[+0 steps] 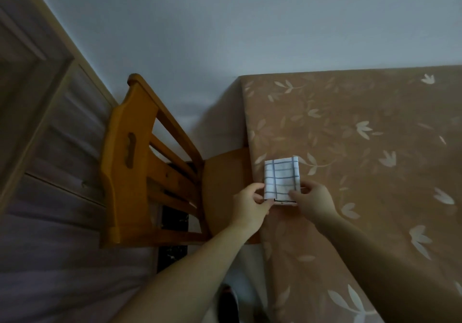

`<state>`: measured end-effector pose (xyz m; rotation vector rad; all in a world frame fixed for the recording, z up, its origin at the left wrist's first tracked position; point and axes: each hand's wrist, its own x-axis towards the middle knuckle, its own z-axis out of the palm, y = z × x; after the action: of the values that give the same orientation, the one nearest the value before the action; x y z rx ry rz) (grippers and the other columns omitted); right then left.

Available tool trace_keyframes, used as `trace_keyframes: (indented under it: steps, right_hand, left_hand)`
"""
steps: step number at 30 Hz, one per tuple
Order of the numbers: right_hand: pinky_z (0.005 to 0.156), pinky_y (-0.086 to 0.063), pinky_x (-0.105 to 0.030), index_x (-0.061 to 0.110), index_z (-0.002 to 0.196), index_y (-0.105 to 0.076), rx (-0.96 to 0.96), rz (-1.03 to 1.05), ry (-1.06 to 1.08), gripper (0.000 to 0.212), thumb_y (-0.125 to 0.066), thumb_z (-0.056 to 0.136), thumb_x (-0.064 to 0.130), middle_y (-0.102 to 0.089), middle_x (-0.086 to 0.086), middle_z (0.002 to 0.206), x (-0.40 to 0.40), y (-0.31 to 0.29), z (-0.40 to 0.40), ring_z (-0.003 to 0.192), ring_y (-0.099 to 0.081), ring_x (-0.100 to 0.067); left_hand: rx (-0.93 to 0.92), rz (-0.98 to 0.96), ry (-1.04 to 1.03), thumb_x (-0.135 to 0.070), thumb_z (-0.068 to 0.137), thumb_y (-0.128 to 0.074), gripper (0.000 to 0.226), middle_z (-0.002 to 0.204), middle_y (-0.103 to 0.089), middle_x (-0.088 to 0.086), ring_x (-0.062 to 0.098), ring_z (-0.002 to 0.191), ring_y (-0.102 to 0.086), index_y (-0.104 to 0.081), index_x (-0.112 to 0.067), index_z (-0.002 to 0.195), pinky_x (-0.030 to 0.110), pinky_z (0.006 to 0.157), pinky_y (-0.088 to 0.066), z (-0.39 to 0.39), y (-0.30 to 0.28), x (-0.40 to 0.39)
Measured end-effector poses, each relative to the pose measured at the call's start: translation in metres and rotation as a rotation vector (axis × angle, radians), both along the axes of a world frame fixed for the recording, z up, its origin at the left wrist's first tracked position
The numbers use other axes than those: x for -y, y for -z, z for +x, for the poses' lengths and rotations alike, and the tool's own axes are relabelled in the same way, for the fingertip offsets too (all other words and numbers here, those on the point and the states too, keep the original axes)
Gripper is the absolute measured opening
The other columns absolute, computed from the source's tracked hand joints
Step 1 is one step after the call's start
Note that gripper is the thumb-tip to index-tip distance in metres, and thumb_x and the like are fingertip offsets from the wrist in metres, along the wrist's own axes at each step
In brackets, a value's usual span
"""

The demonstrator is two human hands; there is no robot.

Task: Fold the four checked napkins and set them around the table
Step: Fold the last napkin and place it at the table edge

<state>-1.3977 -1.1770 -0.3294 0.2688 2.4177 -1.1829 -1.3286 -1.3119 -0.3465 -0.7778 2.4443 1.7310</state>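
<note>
A folded white napkin with blue checks [281,176] lies on the table [362,147], close to its left edge, in front of the chair. My left hand [250,207] pinches the napkin's near left corner. My right hand [312,202] pinches its near right edge, fingers curled over the cloth. The napkin is a small, neat rectangle lying flat. No other napkin is in view.
The table wears a brown cloth with pale leaf prints. A wooden chair [150,167] stands at the table's left side, its seat tucked partly under the edge. A pale wall runs behind, and wood panelling with a door frame [37,97] fills the left.
</note>
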Motion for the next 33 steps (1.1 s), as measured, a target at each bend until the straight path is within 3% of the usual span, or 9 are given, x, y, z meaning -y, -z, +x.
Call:
trace_keyframes:
  steps: [4,8,10,13,16,23,26,33]
  right_hand:
    - [0.078,-0.055,-0.033,0.015,0.124,-0.063,-0.044,-0.008,-0.028,0.035,-0.065,0.089,0.016,-0.069,-0.002,0.104,-0.003,0.006,-0.005,0.09,-0.065,-0.017]
    - [0.086,-0.056,-0.038,0.018,0.129,-0.057,-0.09,-0.05,-0.062,0.046,-0.069,0.086,0.028,-0.068,0.001,0.11,-0.016,0.007,-0.005,0.096,-0.066,-0.016]
    - [0.083,-0.052,-0.032,0.017,0.134,-0.051,-0.151,0.039,-0.123,0.056,-0.069,0.085,0.034,-0.063,0.001,0.117,-0.028,0.006,-0.003,0.097,-0.062,-0.015]
    - [0.074,-0.048,-0.027,0.02,0.128,-0.055,-0.248,0.172,-0.272,0.052,-0.07,0.082,0.038,-0.06,0.002,0.107,-0.041,0.008,0.001,0.089,-0.058,-0.013]
    - [0.073,-0.054,-0.033,0.024,0.114,-0.062,-0.245,0.233,-0.378,0.04,-0.07,0.079,0.041,-0.06,0.005,0.095,-0.041,0.011,0.002,0.084,-0.058,-0.012]
    - [0.068,-0.046,-0.029,0.027,0.109,-0.067,-0.283,0.225,-0.476,0.028,-0.065,0.081,0.022,-0.066,0.003,0.096,-0.035,0.02,-0.012,0.084,-0.057,-0.015]
    - [0.072,-0.045,-0.026,0.027,0.116,-0.066,-0.32,0.181,-0.485,0.033,-0.066,0.083,0.02,-0.068,0.007,0.106,-0.029,0.02,-0.018,0.091,-0.058,-0.012]
    - [0.07,-0.044,-0.023,0.025,0.111,-0.067,-0.35,0.139,-0.47,0.031,-0.068,0.082,0.018,-0.068,0.008,0.106,-0.021,0.024,-0.018,0.087,-0.058,-0.011]
  left_hand:
    - [0.014,-0.084,-0.003,-0.025,0.082,-0.078,0.045,0.088,-0.073,0.0,0.012,0.076,-0.07,-0.063,-0.019,0.125,0.029,0.077,-0.059,-0.001,0.007,-0.002]
    - [0.022,-0.144,-0.025,-0.029,0.082,-0.078,0.049,0.08,-0.065,-0.012,0.003,0.074,-0.061,-0.061,-0.021,0.127,0.01,0.07,-0.045,0.004,0.006,-0.004]
    - [0.024,-0.173,-0.051,-0.029,0.082,-0.078,0.044,0.077,-0.062,-0.011,0.003,0.074,-0.058,-0.063,-0.021,0.122,0.008,0.066,-0.041,0.008,0.006,-0.005]
    - [0.035,-0.21,-0.088,-0.028,0.08,-0.079,0.034,0.078,-0.06,-0.01,0.004,0.074,-0.057,-0.067,-0.018,0.111,0.007,0.062,-0.039,0.009,0.008,-0.007]
    - [0.046,-0.223,-0.119,-0.026,0.081,-0.079,0.025,0.079,-0.06,-0.01,0.0,0.069,-0.054,-0.07,-0.016,0.102,0.005,0.058,-0.036,0.006,0.009,-0.011]
    - [0.037,-0.243,-0.15,-0.025,0.081,-0.079,0.016,0.071,-0.057,-0.013,0.001,0.066,-0.054,-0.072,-0.014,0.091,0.003,0.054,-0.036,0.0,0.016,-0.013]
    - [0.042,-0.232,-0.162,-0.025,0.082,-0.078,0.016,0.07,-0.056,-0.014,-0.002,0.064,-0.052,-0.073,-0.013,0.091,0.002,0.053,-0.037,-0.001,0.017,-0.012]
    - [0.05,-0.233,-0.172,-0.025,0.081,-0.079,0.018,0.078,-0.065,-0.007,-0.003,0.065,-0.052,-0.075,-0.012,0.093,0.004,0.058,-0.036,-0.002,0.019,-0.003]
